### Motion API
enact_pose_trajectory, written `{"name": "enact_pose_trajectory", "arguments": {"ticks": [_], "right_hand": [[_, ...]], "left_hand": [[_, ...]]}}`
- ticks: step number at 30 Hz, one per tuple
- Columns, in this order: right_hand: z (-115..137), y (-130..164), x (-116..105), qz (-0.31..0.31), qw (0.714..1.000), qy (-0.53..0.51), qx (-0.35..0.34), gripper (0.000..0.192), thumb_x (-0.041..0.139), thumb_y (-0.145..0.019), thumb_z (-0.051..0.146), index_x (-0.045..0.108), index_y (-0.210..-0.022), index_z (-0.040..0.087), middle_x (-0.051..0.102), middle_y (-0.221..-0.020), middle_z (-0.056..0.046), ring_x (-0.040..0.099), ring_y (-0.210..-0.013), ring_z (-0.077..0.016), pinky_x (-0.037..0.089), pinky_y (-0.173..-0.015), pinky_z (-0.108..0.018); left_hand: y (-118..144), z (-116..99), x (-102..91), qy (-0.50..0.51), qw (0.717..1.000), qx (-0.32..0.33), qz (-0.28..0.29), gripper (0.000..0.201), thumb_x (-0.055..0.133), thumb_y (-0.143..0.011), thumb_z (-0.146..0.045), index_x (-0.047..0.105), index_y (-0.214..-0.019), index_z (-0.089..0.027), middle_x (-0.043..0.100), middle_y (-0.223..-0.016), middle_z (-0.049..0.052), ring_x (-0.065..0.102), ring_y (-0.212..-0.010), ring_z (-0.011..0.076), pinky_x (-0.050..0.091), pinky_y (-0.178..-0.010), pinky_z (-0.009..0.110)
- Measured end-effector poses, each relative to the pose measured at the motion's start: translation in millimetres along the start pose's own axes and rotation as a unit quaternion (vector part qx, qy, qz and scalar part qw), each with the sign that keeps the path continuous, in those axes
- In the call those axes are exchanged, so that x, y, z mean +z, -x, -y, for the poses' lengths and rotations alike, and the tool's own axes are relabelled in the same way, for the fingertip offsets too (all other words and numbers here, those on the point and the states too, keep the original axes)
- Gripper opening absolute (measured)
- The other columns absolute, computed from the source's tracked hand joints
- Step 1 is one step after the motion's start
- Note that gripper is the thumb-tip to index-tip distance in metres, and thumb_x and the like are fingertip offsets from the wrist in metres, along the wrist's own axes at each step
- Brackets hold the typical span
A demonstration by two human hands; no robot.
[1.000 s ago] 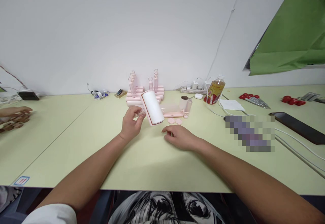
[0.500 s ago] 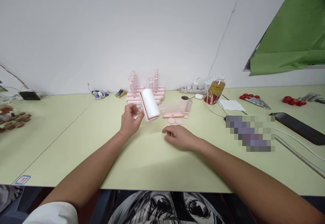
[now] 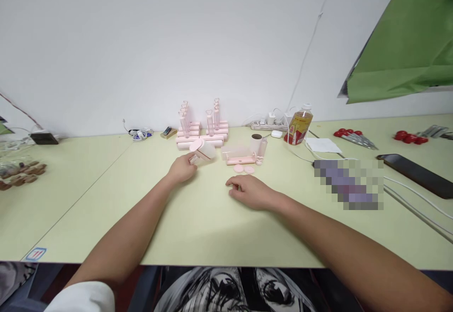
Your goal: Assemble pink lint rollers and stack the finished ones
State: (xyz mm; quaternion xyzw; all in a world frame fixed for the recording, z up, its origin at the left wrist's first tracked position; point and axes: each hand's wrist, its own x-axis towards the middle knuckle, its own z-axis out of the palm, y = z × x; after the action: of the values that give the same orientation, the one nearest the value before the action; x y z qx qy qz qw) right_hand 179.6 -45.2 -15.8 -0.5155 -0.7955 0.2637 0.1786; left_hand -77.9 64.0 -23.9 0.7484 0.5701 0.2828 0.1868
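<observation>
Left hand (image 3: 182, 169) grasps the clear handle of a white cylindrical lint roller with pink end cap (image 3: 202, 150), roller tilted low over the pale green table (image 3: 106, 194), at 11 o'clock from the right hand (image 3: 252, 191), which rests flat, fingers loose, holding nothing. Step judged: setting roller beside stacked pink rollers (image 3: 201, 135). Next move calls for gentle lowering, then letting go.

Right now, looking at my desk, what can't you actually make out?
- Head view: a pixelated patch blurs whatever lies right of the right hand.
- The left hand covers the handle of the lint roller it holds.
- The bottle label is too small to read.
- The green cloth is cut off by the right edge.
</observation>
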Motion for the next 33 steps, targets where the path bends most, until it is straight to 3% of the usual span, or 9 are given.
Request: {"name": "enact_pose_trajectory", "arguments": {"ticks": [3, 8, 10, 13, 17, 21, 24, 28, 33], "right_hand": [[0, -1, 1, -0.009, 0.999, -0.031, 0.014, 0.030, 0.052, -0.085, 0.028, 0.067, -0.110, 0.018, 0.068, -0.085, -0.004, 0.057, -0.070, -0.0157, 0.038, -0.061, -0.026], [-3, -2, 4, -0.015, 0.999, -0.046, 0.017, 0.030, 0.051, -0.085, 0.028, 0.067, -0.108, 0.018, 0.066, -0.081, -0.003, 0.056, -0.068, -0.0150, 0.038, -0.060, -0.026], [-3, -3, 4, -0.015, 0.999, -0.044, 0.015, 0.029, 0.051, -0.085, 0.028, 0.067, -0.108, 0.019, 0.066, -0.080, -0.002, 0.055, -0.068, -0.0149, 0.037, -0.061, -0.026], [-3, -3, 3, -0.012, 0.999, -0.040, 0.014, 0.029, 0.052, -0.084, 0.028, 0.067, -0.107, 0.019, 0.067, -0.081, -0.003, 0.055, -0.068, -0.0149, 0.037, -0.061, -0.026], [-4, -3, 2, -0.006, 0.999, -0.040, 0.020, 0.030, 0.052, -0.085, 0.029, 0.067, -0.108, 0.018, 0.067, -0.081, -0.003, 0.055, -0.069, -0.0152, 0.037, -0.061, -0.026], [-5, -4, 2, -0.012, 0.999, -0.046, 0.021, 0.032, 0.052, -0.085, 0.029, 0.066, -0.112, 0.019, 0.066, -0.083, -0.002, 0.056, -0.070, -0.0152, 0.038, -0.061, -0.026], [-5, -4, 3, -0.016, 0.998, -0.048, 0.022, 0.034, 0.052, -0.085, 0.028, 0.065, -0.114, 0.019, 0.066, -0.083, -0.002, 0.056, -0.070, -0.0150, 0.037, -0.061, -0.026], [-3, -4, 3, -0.017, 0.999, -0.046, 0.022, 0.034, 0.053, -0.084, 0.028, 0.066, -0.114, 0.018, 0.066, -0.083, -0.003, 0.056, -0.070, -0.0153, 0.038, -0.062, -0.027], [-5, -4, 3, -0.021, 0.998, -0.055, 0.019, 0.033, 0.053, -0.085, 0.028, 0.066, -0.113, 0.018, 0.066, -0.083, -0.004, 0.056, -0.070, -0.0157, 0.039, -0.062, -0.027]], "left_hand": [[0, 2, -0.6, 0.025, 1.000, 0.002, -0.006, 0.016, 0.051, -0.064, -0.019, 0.066, -0.070, -0.018, 0.065, -0.064, 0.002, 0.063, -0.065, 0.0212, 0.047, -0.060, 0.029], [-5, 4, 0.4, 0.036, 0.995, 0.050, -0.076, 0.041, 0.048, -0.063, -0.016, 0.067, -0.099, -0.016, 0.071, -0.101, 0.007, 0.063, -0.099, 0.0260, 0.052, -0.082, 0.035], [-6, 3, 1.0, 0.016, 0.995, 0.075, -0.060, 0.047, 0.049, -0.060, -0.015, 0.067, -0.104, -0.017, 0.069, -0.110, 0.008, 0.060, -0.108, 0.0293, 0.050, -0.089, 0.039], [-6, 0, -1.1, -0.042, 0.993, 0.113, -0.004, 0.034, 0.048, -0.066, -0.015, 0.069, -0.092, -0.021, 0.064, -0.125, 0.007, 0.054, -0.121, 0.0298, 0.045, -0.100, 0.042], [-4, -3, -7.4, -0.088, 0.987, 0.132, 0.013, 0.028, 0.038, -0.077, -0.016, 0.065, -0.076, -0.021, 0.067, -0.117, 0.005, 0.060, -0.111, 0.0239, 0.048, -0.095, 0.038], [1, -8, -7.7, -0.128, 0.978, 0.161, -0.017, 0.043, 0.039, -0.080, -0.017, 0.057, -0.119, -0.017, 0.049, -0.141, 0.011, 0.045, -0.130, 0.0268, 0.039, -0.106, 0.044], [5, -12, -6.1, -0.150, 0.979, 0.137, 0.018, 0.056, 0.043, -0.086, -0.032, 0.038, -0.141, -0.020, 0.030, -0.154, 0.012, 0.028, -0.141, 0.0322, 0.029, -0.111, 0.051], [5, -10, -5.2, -0.130, 0.986, 0.085, 0.053, 0.051, 0.049, -0.085, -0.042, 0.047, -0.131, -0.022, 0.046, -0.138, 0.012, 0.051, -0.121, 0.0315, 0.043, -0.099, 0.046], [-4, 1, -2.1, -0.075, 0.996, 0.029, -0.028, 0.037, 0.057, -0.078, -0.034, 0.053, -0.112, -0.020, 0.053, -0.116, 0.010, 0.060, -0.094, 0.0228, 0.050, -0.083, 0.038]]}}
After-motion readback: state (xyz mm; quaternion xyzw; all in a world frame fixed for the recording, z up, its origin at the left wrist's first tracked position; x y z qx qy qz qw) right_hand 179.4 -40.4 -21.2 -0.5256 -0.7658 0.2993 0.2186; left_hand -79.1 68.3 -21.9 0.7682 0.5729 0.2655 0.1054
